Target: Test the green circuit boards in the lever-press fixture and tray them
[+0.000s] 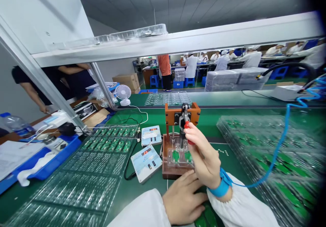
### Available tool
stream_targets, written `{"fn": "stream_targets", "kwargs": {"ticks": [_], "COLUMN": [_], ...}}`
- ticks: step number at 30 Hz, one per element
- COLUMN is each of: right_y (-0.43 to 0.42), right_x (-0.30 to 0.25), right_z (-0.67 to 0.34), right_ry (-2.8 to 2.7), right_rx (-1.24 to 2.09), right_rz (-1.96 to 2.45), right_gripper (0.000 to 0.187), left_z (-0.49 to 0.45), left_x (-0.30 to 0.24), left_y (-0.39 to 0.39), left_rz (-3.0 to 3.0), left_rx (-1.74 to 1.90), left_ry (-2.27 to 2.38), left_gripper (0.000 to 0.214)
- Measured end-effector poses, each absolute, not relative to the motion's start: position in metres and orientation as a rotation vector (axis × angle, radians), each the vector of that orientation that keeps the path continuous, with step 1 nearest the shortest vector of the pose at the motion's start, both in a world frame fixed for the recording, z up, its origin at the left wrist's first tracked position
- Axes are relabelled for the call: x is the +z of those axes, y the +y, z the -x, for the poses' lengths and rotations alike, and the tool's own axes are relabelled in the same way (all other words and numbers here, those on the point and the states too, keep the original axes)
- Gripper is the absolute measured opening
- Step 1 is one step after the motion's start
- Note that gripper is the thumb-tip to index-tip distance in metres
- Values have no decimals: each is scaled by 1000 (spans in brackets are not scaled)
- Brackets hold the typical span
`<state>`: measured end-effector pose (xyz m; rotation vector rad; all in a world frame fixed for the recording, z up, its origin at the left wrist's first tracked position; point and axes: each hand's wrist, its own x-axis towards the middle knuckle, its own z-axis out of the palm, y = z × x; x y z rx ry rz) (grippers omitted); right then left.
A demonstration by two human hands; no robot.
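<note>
My right hand (203, 155), with a blue wrist strap (221, 183), is closed round the red handle (187, 129) of a toggle clamp on a test fixture (175, 174). The clamp's dark plunger (182, 140) points down at a clear plate with green circuit boards (175, 156) beneath it. My left hand (183, 198) lies low at the fixture's front edge, its fingers stretched and apart; some fingertips are hidden by my right hand. Loose green boards (207, 216) lie just beside and below the left hand.
Two meter boxes with red digits (147, 162) stand left of the fixture. A clear tray (81, 176) holds boards at its far end; stacked board trays (270, 152) fill the right. A coiled blue cord (282, 132) hangs there. A small fan (123, 93) stands behind; people work beyond.
</note>
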<state>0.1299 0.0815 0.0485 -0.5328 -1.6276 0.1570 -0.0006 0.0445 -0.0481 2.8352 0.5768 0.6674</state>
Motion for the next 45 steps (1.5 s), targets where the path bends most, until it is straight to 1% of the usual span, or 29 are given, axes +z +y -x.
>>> {"fn": "stream_targets", "kwargs": {"ticks": [3, 7, 11, 15, 17, 19, 20, 21, 23, 24, 25, 27, 31, 39, 45], "right_y": [81, 81, 81, 83, 85, 85, 85, 85, 85, 85, 84, 84, 84, 82, 82], "right_x": [46, 45, 44, 43, 44, 45, 45, 46, 48, 49, 50, 51, 52, 52, 53], "right_z": [-127, -128, -129, -129, -128, -128, -128, -129, -130, -131, -131, -132, -131, -129, -127], "right_ry": [-1591, -1608, -1616, -1635, -1640, -1633, -1630, -1630, -1640, -1647, -1654, -1660, -1657, -1638, -1635], "right_rx": [193, 197, 188, 158, 136, 130, 131, 134, 134, 132, 128, 119, 116, 118, 103], "right_rz": [527, 527, 528, 512, 495, 485, 484, 485, 484, 482, 479, 474, 470, 470, 480], "right_gripper": [64, 64, 66, 68, 69, 68, 67, 66, 64, 63, 63, 62, 61, 60, 59], "left_z": [2, 9, 30, 69, 90, 109, 117, 123, 132, 134, 136, 136, 135, 129, 133], "left_x": [-47, -40, -10, 36, 49, 49, 45, 39, 25, 19, 15, 9, 11, 14, 17], "left_y": [48, 51, 50, 58, 75, 98, 112, 125, 147, 156, 163, 171, 176, 178, 175], "left_rz": [-2759, -2434, -2066, -1922, -1996, -2179, -2280, -2356, -2388, -2364, -2332, -2288, -2280, -2267, -2232], "left_rx": [723, 881, 832, 635, 693, 700, 621, 467, 83, -89, -225, -383, -467, -575, -512], "left_ry": [503, 410, 443, 690, 958, 1247, 1346, 1433, 1554, 1575, 1581, 1573, 1596, 1590, 1590], "left_gripper": [21, 27, 25, 19, 16, 14, 29, 53, 91, 105, 115, 128, 135, 136, 142]}}
